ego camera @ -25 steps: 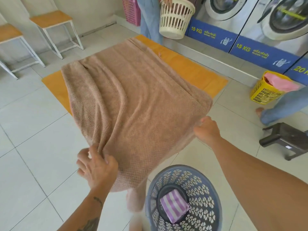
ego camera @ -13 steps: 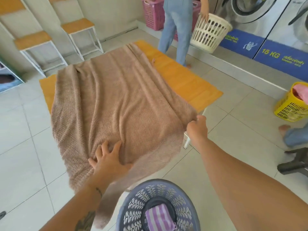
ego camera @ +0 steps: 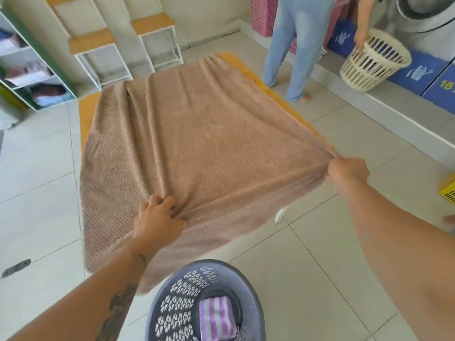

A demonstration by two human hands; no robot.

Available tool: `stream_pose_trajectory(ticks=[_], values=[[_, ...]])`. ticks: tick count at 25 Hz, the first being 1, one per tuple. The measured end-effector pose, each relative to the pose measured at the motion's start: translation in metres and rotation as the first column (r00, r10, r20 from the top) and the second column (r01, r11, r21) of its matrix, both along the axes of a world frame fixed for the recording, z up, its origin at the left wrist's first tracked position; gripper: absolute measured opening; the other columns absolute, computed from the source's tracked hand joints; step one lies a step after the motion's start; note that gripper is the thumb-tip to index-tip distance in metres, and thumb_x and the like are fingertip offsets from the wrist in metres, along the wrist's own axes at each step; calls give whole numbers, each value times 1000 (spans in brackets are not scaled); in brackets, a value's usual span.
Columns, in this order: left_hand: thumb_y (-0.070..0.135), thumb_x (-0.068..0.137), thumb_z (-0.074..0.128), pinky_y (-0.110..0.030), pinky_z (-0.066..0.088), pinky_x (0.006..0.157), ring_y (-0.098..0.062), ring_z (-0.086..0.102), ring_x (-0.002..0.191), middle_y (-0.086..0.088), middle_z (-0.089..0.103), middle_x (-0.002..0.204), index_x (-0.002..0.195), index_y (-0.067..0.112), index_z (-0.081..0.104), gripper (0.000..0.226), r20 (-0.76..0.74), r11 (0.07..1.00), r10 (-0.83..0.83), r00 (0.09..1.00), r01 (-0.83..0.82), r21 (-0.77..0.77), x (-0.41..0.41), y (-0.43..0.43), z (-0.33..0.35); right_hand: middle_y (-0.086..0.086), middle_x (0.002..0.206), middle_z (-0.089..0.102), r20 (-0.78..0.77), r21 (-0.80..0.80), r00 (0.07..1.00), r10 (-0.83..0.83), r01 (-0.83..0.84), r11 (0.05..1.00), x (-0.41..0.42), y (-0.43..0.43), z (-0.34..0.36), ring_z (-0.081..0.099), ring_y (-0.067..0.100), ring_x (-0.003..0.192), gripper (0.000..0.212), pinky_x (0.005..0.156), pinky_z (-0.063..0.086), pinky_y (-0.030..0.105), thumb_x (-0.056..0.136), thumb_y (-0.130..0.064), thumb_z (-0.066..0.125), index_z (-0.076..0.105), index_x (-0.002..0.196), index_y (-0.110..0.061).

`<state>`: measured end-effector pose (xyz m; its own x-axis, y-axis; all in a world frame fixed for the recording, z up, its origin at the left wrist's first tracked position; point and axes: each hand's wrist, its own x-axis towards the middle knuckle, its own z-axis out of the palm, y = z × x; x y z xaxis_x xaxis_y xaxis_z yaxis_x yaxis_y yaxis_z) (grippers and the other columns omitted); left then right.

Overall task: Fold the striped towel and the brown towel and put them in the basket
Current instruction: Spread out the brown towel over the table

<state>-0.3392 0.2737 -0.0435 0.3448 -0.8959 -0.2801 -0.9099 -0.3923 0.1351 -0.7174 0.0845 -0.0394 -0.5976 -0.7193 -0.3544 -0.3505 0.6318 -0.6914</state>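
The brown towel (ego camera: 209,148) lies spread over the orange counter (ego camera: 87,112), with its near edge hanging off the front. The grey basket (ego camera: 172,303) stands on the floor just below that edge. The striped towel (ego camera: 216,318) lies folded inside the basket. The left hand (ego camera: 157,220) grips bunched fabric at the near edge. The right hand (ego camera: 348,172) grips the right corner, pulled taut.
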Motion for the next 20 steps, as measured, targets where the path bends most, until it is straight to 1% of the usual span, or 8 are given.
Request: stream_pose_trajectory(ticks=[4,8,10,12,14,16,18,20], values=[[19,90,53,-36,49,74,-23,53,92,10,47,89,97,28,66,17,-122,983,-45,991,22,-182,-45,-9,-6,13,116,59,165,16,986,-27,25,1000,-39,-21,6,66,32,85,49,51,57,33,84,-9,56,45,132,-4],[9,87,52,-36,52,67,-21,57,80,9,57,82,80,22,64,19,-159,974,-82,984,45,-224,-63,-15,-11,11,124,57,362,90,908,212,-261,961,4,4,1,63,27,93,59,68,53,38,88,-6,57,36,143,-8],[16,89,57,-37,56,72,-14,60,80,12,63,84,83,26,68,16,-191,972,-187,964,154,-178,-59,-14,-12,13,135,52,400,98,857,325,-392,915,35,21,0,61,28,107,62,70,53,38,90,-7,55,31,148,-12],[18,90,60,-33,57,79,-6,60,85,15,64,90,92,27,71,14,-254,952,-232,939,166,-259,-50,-5,-11,12,142,46,361,115,834,416,-483,868,63,38,-6,54,29,117,69,83,53,42,87,-11,53,25,150,-14],[16,90,61,-36,54,89,-8,58,93,11,61,99,103,25,69,18,-301,926,-54,952,-65,-373,-35,9,-4,14,148,39,257,123,849,461,-502,856,87,54,-7,51,34,123,80,92,48,41,84,-11,50,14,154,-17],[18,86,59,-47,41,103,-19,48,113,4,50,118,118,31,58,35,-176,888,231,957,-281,-364,-8,28,1,14,152,31,232,88,854,465,-495,865,111,72,-5,51,35,121,85,88,48,40,82,-9,49,6,156,-20],[15,80,55,-55,25,110,-31,31,128,-4,34,137,133,34,42,59,-156,814,522,839,-544,-202,32,51,3,10,145,34,243,14,843,480,-498,867,140,92,3,54,28,107,82,79,47,36,84,-6,49,9,154,-22],[14,82,49,-58,27,109,-38,27,131,-10,26,145,144,34,32,67,-253,723,656,711,-688,-58,72,72,4,5,129,44,262,-14,787,559,-576,817,173,114,12,54,17,94,73,72,44,31,86,-5,50,19,151,-17]])
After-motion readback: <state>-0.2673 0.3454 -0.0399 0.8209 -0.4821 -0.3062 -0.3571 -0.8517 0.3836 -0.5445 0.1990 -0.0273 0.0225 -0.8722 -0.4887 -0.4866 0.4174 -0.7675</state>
